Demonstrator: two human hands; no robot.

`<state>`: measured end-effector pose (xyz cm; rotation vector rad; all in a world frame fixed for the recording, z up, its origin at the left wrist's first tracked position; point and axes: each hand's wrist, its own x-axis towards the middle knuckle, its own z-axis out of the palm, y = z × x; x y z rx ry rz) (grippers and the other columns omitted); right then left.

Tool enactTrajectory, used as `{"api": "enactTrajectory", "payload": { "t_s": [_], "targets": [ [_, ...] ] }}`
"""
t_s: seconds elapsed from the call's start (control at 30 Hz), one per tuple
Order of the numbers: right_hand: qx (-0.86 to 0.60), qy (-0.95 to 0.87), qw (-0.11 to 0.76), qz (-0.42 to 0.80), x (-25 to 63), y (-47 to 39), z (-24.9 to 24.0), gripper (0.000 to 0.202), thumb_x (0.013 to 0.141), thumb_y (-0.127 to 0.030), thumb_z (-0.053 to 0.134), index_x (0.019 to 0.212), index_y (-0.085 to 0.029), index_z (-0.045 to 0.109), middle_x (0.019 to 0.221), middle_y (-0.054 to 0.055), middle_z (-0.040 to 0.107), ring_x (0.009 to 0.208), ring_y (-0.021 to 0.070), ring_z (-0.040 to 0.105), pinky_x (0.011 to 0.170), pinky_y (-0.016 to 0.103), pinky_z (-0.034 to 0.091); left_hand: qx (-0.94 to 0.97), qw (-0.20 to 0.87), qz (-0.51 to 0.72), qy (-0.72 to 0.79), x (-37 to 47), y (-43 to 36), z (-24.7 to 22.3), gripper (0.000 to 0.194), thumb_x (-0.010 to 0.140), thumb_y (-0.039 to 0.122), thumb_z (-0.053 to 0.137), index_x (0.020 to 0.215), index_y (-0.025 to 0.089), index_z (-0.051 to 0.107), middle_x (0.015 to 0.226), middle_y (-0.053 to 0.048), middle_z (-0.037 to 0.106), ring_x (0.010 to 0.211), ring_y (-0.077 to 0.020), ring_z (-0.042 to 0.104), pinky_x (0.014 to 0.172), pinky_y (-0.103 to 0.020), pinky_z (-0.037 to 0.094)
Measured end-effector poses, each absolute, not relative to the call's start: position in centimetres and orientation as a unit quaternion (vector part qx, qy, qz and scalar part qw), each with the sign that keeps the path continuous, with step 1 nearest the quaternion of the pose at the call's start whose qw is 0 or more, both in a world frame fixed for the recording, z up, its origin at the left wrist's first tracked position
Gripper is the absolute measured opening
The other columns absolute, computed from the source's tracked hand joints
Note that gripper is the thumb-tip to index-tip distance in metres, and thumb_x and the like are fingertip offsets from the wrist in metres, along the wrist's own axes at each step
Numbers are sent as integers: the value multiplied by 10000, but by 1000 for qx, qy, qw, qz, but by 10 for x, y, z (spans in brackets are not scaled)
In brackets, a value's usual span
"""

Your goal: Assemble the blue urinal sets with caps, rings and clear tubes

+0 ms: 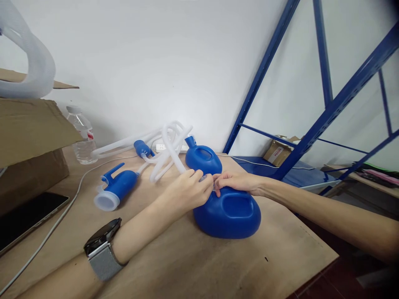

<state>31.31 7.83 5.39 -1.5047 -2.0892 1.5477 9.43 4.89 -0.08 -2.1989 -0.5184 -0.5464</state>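
A blue plastic jug [230, 226] with a moulded handle opening sits on the wooden table in front of me. My left hand [193, 189] is closed at the jug's neck, where a white flexible hose [174, 153] runs in behind the fingers. Thumb and fingers of my right hand [232, 182] pinch the same neck from the other side. Both hands hide most of the neck and the hose end. Just behind stands a second blue jug [204, 160]. To the left lies a blue handled bottle [123, 185] with a whitish cap, joined to a hose.
A smaller blue bottle [142, 147] lies among the coiled hoses. At left are a water bottle [83, 137], a cardboard box [34, 124] and a phone [29, 218]. A white cable [70, 205] crosses the table [174, 265]. Blue metal shelving [311, 133] rises at right.
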Motion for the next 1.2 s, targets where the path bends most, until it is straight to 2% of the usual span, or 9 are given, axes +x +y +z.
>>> {"api": "enactTrajectory", "payload": {
  "t_s": [0.1, 0.2, 0.3, 0.4, 0.57, 0.77, 0.9, 1.03, 1.2],
  "targets": [
    [-497, -690, 70, 521, 312, 79, 54, 203, 751, -378, 732, 657, -207, 786, 1107, 13, 700, 966, 184, 604, 869, 263, 509, -866, 404, -218, -200, 93, 48, 1, 263, 1031, 36, 428, 995, 90, 683, 899, -72, 679, 699, -178, 574, 582, -356, 331],
    [-498, -688, 67, 524, 310, 80, 56, 185, 743, -351, 721, 650, -204, 782, 936, 19, 712, 885, 171, 612, 822, 263, 512, -865, 406, -215, -202, 92, 45, 5, 261, 1036, 33, 412, 1026, 81, 668, 892, -72, 669, 709, -177, 574, 584, -351, 344],
    [-498, -690, 68, 521, 308, 82, 56, 162, 727, -326, 716, 633, -206, 773, 871, 13, 712, 816, 158, 616, 786, 267, 513, -864, 407, -215, -205, 91, 44, 6, 260, 1036, 35, 404, 1034, 83, 659, 892, -74, 670, 730, -177, 590, 587, -339, 366],
    [-484, -709, 66, 509, 307, 84, 55, 142, 709, -306, 721, 618, -207, 768, 836, 17, 708, 883, 180, 631, 840, 274, 509, -855, 424, -224, -197, 92, 45, 5, 260, 1033, 37, 407, 1021, 81, 663, 864, -71, 667, 707, -177, 597, 572, -333, 374],
    [-443, -740, 63, 502, 312, 87, 50, 201, 767, -336, 707, 623, -204, 755, 1023, 31, 702, 1011, 198, 614, 973, 299, 475, -853, 425, -231, -197, 94, 49, -1, 240, 1020, 38, 451, 976, 94, 681, 870, -67, 688, 690, -176, 610, 572, -329, 395],
    [-411, -761, 67, 497, 322, 87, 43, 272, 835, -410, 699, 658, -207, 733, 1045, 23, 665, 1027, 202, 607, 956, 303, 481, -871, 397, -219, -187, 91, 48, 3, 232, 1006, 43, 473, 1018, 107, 696, 1019, -90, 734, 753, -189, 641, 616, -328, 442],
    [-406, -751, 68, 516, 325, 87, 44, 298, 865, -461, 718, 727, -202, 769, 1242, 16, 652, 1071, 203, 607, 989, 311, 474, -880, 394, -190, -187, 87, 45, 8, 229, 1005, 54, 492, 1085, 126, 694, 1097, -83, 728, 801, -197, 652, 668, -337, 476],
    [-411, -745, 64, 521, 325, 87, 44, 261, 850, -440, 736, 754, -204, 796, 1337, 27, 633, 1104, 220, 615, 1000, 335, 481, -878, 409, -165, -188, 86, 47, 5, 226, 1002, 68, 519, 1148, 129, 680, 1127, -91, 713, 810, -192, 643, 690, -348, 483],
    [-476, -735, 148, 460, 325, 83, 37, 163, 727, -342, 810, 677, -197, 754, 1324, 52, 647, 1174, 260, 608, 1024, 368, 481, -869, 427, -175, -176, 85, 53, 0, 206, 994, 76, 537, 1122, 135, 687, 1129, -86, 714, 805, -195, 635, 687, -352, 476]
  ]
}}
